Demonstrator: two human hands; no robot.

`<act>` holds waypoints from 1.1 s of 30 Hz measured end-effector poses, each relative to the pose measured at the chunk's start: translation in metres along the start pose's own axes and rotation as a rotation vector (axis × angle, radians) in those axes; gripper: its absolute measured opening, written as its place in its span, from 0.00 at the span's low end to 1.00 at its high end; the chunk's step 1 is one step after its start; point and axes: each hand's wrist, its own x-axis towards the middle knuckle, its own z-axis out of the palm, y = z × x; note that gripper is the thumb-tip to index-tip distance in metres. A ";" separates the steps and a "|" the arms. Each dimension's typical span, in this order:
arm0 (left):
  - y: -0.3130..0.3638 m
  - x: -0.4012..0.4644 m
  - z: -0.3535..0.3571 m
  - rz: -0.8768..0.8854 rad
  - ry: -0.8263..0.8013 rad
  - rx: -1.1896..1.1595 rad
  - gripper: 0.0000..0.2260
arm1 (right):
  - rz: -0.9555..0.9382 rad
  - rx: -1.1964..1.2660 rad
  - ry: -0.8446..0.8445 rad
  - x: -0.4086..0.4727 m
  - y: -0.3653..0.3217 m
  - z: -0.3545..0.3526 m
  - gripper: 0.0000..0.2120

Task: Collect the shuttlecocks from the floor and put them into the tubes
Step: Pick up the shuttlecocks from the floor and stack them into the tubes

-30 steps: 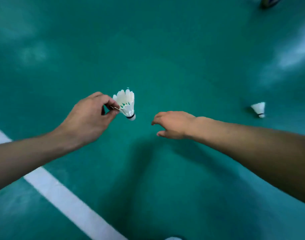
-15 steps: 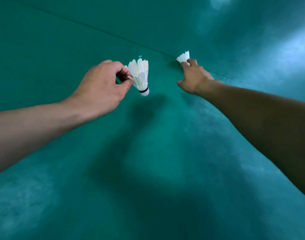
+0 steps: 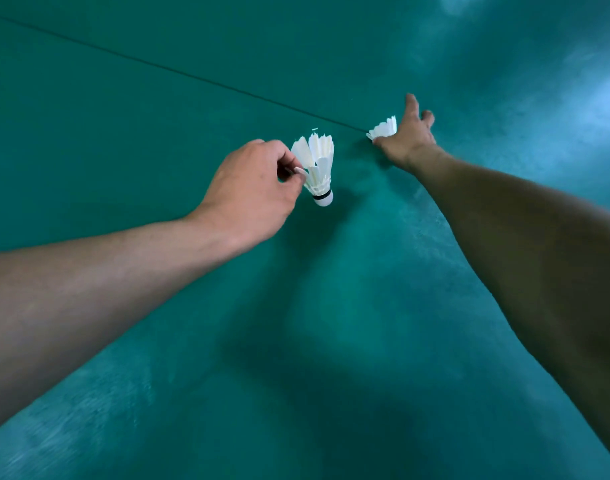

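My left hand pinches a white feather shuttlecock by its feathers, cork end with a black band pointing down, held above the green floor. A second white shuttlecock lies on the floor farther off to the right. My right hand reaches onto it, thumb side against its feathers, with two fingers stretched out past it; the cork and the underside of the hand are hidden, so whether the thumb grips it I cannot tell. No tube is in view.
The green court floor fills the view. A thin dark seam runs diagonally from the upper left to the second shuttlecock. Pale light reflections lie at the upper right.
My right hand has reached farther forward and down onto the second shuttlecock, fingers now spread. The left hand keeps holding its shuttlecock. The white court line seen earlier is out of view.
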 end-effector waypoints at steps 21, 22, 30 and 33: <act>-0.046 -0.001 -0.026 -0.104 0.035 -0.002 0.02 | -0.424 -0.403 -0.066 -0.021 0.020 0.047 0.25; -0.046 -0.005 -0.029 -0.102 0.035 -0.005 0.02 | -0.452 -0.413 -0.056 -0.025 0.013 0.047 0.20; -0.071 -0.042 -0.066 -0.088 0.119 0.099 0.03 | -0.752 -0.385 0.051 -0.083 -0.064 0.056 0.10; -0.081 -0.060 -0.093 -0.033 0.154 0.104 0.04 | -0.845 -0.428 0.045 -0.111 -0.097 0.058 0.12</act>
